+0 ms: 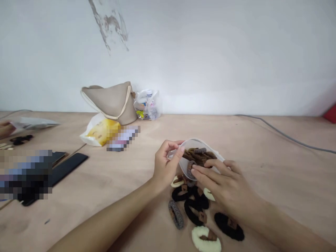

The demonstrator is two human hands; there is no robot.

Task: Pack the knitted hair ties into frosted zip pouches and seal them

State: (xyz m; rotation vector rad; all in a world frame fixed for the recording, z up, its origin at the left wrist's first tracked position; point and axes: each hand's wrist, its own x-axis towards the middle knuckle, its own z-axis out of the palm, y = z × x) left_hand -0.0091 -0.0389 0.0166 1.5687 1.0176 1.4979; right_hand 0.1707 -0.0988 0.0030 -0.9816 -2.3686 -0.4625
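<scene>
Hand of a second person [5, 128] is seen at the far left edge, next to a flat plastic pack [34, 123]. Black hair ties [21, 140] are laid just below it, and a long black case [67, 178] is laid nearer the front, partly hidden by a blur. Further right, a tan shoulder bag [109, 103] is stood by the white wall [210, 59]. A yellow and white plastic bag [101, 131] is laid in front of it, and a clear bag of small bottles [147, 104] is set just beside it.

Near the middle, a clear plastic pouch [195, 144] is held up over the wooden tabletop [126, 224]. Its rim is pinched by the closed left hand [166, 164]. The right hand [225, 185] is held open, with its fingers laid on the front of the pouch. Brown and grey hair ties [198, 156] are packed inside. Loose hair ties [193, 211] are spread below the hands. They look soft, light and stretchy, so each could likely be pinched by its band. The thin pouch looks slippery and is best held by its rim. Small brown tags [202, 217] are sewn on the ties, but no writing can be read. Far right, a grey cable [286, 134] is laid along the tabletop, and a red thing [330, 113] is seen at the edge.
</scene>
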